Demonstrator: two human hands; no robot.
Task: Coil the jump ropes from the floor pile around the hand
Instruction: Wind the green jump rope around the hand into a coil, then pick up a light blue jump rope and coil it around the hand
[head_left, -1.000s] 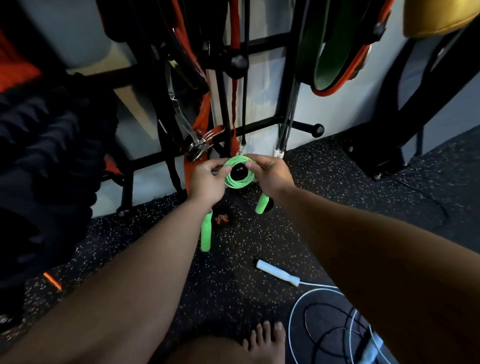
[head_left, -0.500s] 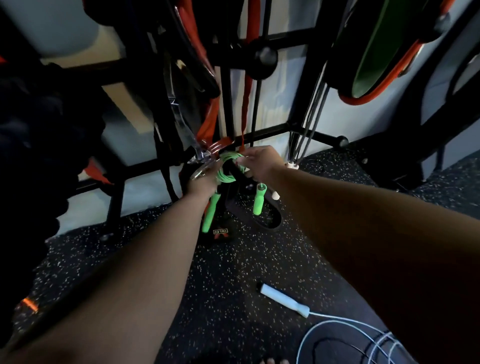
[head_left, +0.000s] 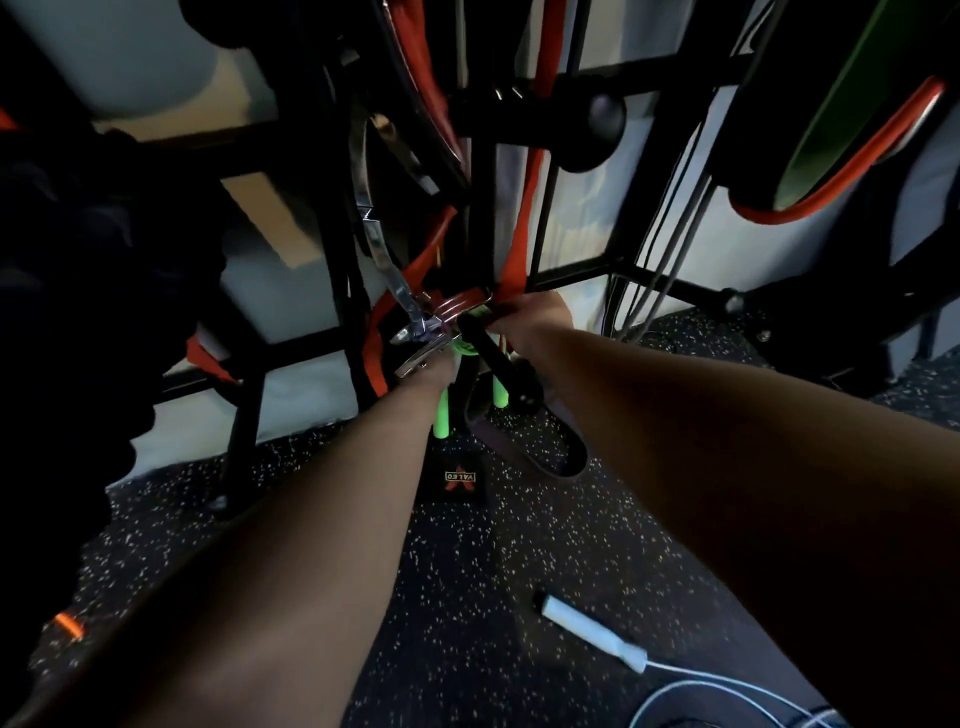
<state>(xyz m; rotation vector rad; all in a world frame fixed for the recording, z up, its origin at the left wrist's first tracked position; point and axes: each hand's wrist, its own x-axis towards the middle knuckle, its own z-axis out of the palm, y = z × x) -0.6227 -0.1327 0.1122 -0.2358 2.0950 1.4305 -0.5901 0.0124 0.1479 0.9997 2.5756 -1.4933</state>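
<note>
A coiled green jump rope (head_left: 464, 347) hangs over a black peg (head_left: 498, 366) of the rack, its two green handles (head_left: 441, 418) dangling below. My left hand (head_left: 434, 371) holds the coil from the left, and my right hand (head_left: 530, 317) grips it from the upper right. Much of the coil is hidden behind my fingers and the peg. On the floor at the lower right lies a white jump rope (head_left: 717, 691), its white handle (head_left: 592, 631) pointing up and left.
A black storage rack (head_left: 480, 208) stands against the wall, hung with orange straps (head_left: 524, 228), metal cable handles (head_left: 415, 322) and dark bands. A black strap loop (head_left: 530, 457) and a labelled black pad (head_left: 457, 480) lie on the speckled rubber floor (head_left: 467, 571).
Both hands have carried the green coil forward and onto the rack peg. The view has moved closer to the rack, and the white rope has slid lower in the frame.
</note>
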